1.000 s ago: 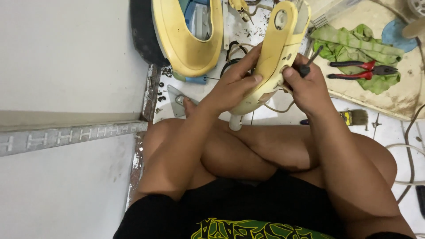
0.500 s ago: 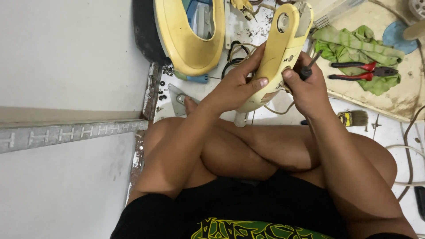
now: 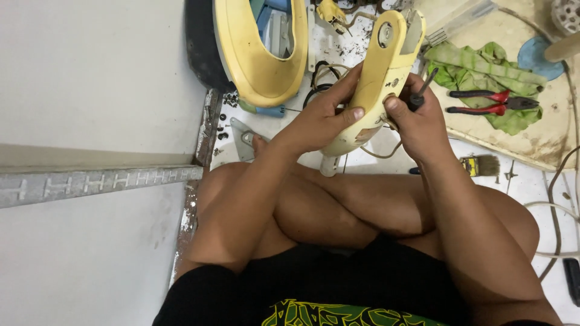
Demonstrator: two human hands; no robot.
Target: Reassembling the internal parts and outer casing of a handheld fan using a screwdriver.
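Yellow plastic housing [image 3: 377, 84] held above the crossed legs, long axis running up and away. Left hand [image 3: 323, 118] fingers clasp its left edge; right hand [image 3: 417, 118] grips housing and a screwdriver [image 3: 421, 90] together.

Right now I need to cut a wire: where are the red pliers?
In the head view, the pliers lie upper right on the green rag, just right of the right hand.
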